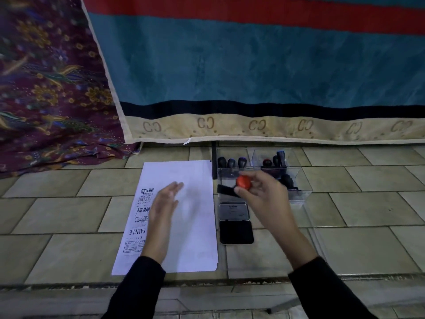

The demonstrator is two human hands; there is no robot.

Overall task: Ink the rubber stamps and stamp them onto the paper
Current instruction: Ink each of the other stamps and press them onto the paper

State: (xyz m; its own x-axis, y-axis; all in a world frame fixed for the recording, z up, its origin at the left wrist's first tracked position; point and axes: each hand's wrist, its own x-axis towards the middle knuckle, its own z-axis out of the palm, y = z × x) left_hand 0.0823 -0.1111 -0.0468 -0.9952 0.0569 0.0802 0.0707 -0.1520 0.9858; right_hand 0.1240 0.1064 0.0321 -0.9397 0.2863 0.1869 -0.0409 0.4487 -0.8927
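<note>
My right hand [262, 194] pinches the red-knobbed stamp [243, 183] above the open ink pad [236, 231], which lies at six o'clock of it. I'd press it squarely into the ink. My left hand [164, 203] hovers flat, fingers loose, over the paper [195, 238].

"SAMPLE", "AIR MAIL" on paper [190, 217]

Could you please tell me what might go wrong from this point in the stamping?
The red-handled stamp in the right hand hangs over the ink pad's open lid, not the black pad, so it may be inked badly. The left hand hovers above the paper, which might shift or smudge the prints.
</note>
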